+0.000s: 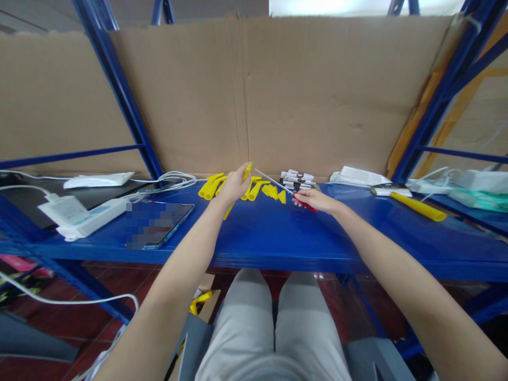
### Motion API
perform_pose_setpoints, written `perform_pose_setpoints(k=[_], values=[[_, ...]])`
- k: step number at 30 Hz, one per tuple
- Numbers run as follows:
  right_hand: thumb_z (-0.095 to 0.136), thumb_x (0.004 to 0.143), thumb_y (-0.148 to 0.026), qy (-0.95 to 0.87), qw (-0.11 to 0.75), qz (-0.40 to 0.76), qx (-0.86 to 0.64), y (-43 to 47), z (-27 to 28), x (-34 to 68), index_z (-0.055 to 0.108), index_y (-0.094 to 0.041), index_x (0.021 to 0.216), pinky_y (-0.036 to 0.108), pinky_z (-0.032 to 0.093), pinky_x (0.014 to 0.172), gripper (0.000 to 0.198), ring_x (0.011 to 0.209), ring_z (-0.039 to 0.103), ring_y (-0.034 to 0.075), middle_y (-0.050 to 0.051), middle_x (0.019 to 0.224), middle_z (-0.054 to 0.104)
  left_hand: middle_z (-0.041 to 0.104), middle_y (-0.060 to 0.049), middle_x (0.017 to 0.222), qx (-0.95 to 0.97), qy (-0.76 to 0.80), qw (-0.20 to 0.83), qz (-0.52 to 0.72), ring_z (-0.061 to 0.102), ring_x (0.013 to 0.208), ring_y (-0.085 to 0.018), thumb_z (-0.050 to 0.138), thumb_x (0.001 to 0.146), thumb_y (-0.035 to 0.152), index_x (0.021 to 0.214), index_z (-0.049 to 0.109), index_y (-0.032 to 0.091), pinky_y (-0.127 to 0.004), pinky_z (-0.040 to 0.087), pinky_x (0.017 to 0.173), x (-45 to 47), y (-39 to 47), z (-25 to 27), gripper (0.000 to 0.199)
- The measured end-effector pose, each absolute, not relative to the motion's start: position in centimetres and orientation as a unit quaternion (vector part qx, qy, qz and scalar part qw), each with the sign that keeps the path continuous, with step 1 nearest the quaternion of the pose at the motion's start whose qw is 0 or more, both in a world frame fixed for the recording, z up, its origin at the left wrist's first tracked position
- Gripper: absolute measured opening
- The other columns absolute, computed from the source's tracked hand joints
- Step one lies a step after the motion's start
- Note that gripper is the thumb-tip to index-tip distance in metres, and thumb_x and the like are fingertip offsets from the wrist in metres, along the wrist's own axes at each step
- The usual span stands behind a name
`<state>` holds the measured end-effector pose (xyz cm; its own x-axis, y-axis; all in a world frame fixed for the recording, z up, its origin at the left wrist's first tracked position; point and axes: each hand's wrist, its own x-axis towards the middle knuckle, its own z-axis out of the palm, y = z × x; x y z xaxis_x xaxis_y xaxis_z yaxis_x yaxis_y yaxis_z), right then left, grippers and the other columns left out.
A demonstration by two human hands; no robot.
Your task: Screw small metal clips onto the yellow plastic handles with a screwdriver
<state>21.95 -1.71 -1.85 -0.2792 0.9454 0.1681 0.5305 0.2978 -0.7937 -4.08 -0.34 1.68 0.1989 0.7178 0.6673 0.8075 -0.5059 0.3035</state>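
My left hand (236, 184) is closed around a yellow plastic piece (248, 170), lifted over the shelf's back part; most of it is hidden by the fingers. My right hand (317, 200) grips the red handle of a screwdriver (274, 182), whose long metal shaft points left with its tip at or close to the yellow piece. Whether they touch I cannot tell. Around my left hand lie several yellow tube-like handles (206, 188). Between the hands are a group of small flat yellow pieces (270, 191) and a yellow wedge-shaped piece (282, 197).
Small black-and-white packs (297, 179) and a white box (359, 176) stand along the cardboard back wall (317, 95). On the left are a tablet-like device (170, 225), a power strip (95, 219) and cables. A yellow tube (418, 206) lies right on the blue shelf (286, 241).
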Motion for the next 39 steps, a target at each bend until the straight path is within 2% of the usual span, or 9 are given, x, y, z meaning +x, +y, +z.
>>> perform_pose_setpoints(k=[4,9,13,16,21,26,30,33,39], values=[[0.056,0.083,-0.035,-0.76,0.329,0.266,-0.494,-1.63,-2.38,21.94,0.053,-0.017,0.071,0.02,0.039,0.048,0.022,0.054,0.051,0.009,0.0,0.066,0.059,0.067,-0.011,0.111,-0.768,-0.495,0.057,-0.402,0.062,0.105,-0.022,0.044,0.086,0.02,0.126,0.053,0.01,-0.029,0.046,0.091,-4.21,-0.19,1.71,0.042],[0.059,0.081,-0.042,-0.772,0.353,0.237,-0.473,-1.62,-2.66,22.02,0.056,-0.017,0.079,0.022,0.044,0.051,0.025,0.053,0.05,0.009,0.0,0.065,0.058,0.068,-0.012,0.109,-0.772,-0.495,0.054,-0.395,0.063,0.103,-0.022,0.043,0.087,0.021,0.128,0.052,0.01,-0.03,0.046,0.089,-4.22,-0.34,1.73,0.043],[0.05,0.086,-0.043,-0.76,0.343,0.221,-0.506,-1.15,-2.75,22.13,0.059,-0.016,0.077,0.023,0.044,0.055,0.03,0.055,0.051,0.01,0.001,0.065,0.058,0.068,-0.011,0.107,-0.773,-0.495,0.055,-0.394,0.063,0.102,-0.022,0.043,0.086,0.02,0.129,0.05,0.011,-0.03,0.046,0.088,-4.23,-0.46,1.74,0.045],[0.047,0.088,-0.04,-0.753,0.334,0.223,-0.52,-0.97,-2.77,22.17,0.058,-0.016,0.074,0.023,0.044,0.056,0.03,0.056,0.051,0.01,0.001,0.063,0.057,0.068,-0.012,0.108,-0.77,-0.501,0.055,-0.391,0.062,0.103,-0.022,0.043,0.087,0.02,0.129,0.05,0.011,-0.029,0.046,0.089,-4.24,-0.47,1.79,0.044],[0.057,0.082,-0.038,-0.753,0.352,0.243,-0.5,-1.32,-2.84,22.01,0.054,-0.017,0.074,0.022,0.043,0.054,0.023,0.054,0.051,0.009,0.0,0.064,0.056,0.067,-0.013,0.11,-0.772,-0.503,0.058,-0.384,0.063,0.103,-0.022,0.043,0.087,0.02,0.129,0.05,0.01,-0.029,0.046,0.089,-4.27,-0.27,1.73,0.043],[0.063,0.075,-0.047,-0.749,0.369,0.278,-0.476,-1.69,-2.86,21.94,0.049,-0.018,0.071,0.022,0.041,0.05,0.032,0.051,0.048,0.008,-0.001,0.063,0.057,0.067,-0.012,0.111,-0.775,-0.5,0.059,-0.382,0.063,0.104,-0.021,0.044,0.087,0.021,0.13,0.049,0.012,-0.028,0.045,0.089,-4.36,0.01,1.53,0.045],[0.056,0.078,-0.053,-0.746,0.34,0.284,-0.497,-1.79,-2.51,22.09,0.055,-0.017,0.074,0.02,0.038,0.047,0.036,0.051,0.048,0.008,0.001,0.063,0.058,0.067,-0.011,0.112,-0.78,-0.5,0.058,-0.373,0.063,0.104,-0.021,0.043,0.087,0.021,0.131,0.049,0.013,-0.028,0.045,0.089,-4.41,0.09,1.49,0.046],[0.053,0.08,-0.052,-0.75,0.328,0.277,-0.503,-1.79,-2.36,22.2,0.057,-0.016,0.075,0.02,0.038,0.048,0.037,0.051,0.048,0.008,0.001,0.063,0.058,0.067,-0.013,0.112,-0.776,-0.509,0.063,-0.366,0.062,0.105,-0.021,0.043,0.087,0.021,0.13,0.05,0.012,-0.027,0.045,0.09,-4.46,0.18,1.43,0.045],[0.064,0.074,-0.047,-0.76,0.34,0.252,-0.493,-1.49,-2.88,22.46,0.051,-0.018,0.067,0.022,0.041,0.051,0.032,0.051,0.05,0.009,-0.003,0.057,0.054,0.068,-0.012,0.108,-0.786,-0.533,0.071,-0.304,0.064,0.099,-0.021,0.042,0.085,0.023,0.122,0.058,0.013,-0.028,0.047,0.085,-4.59,0.45,1.1,0.041]])
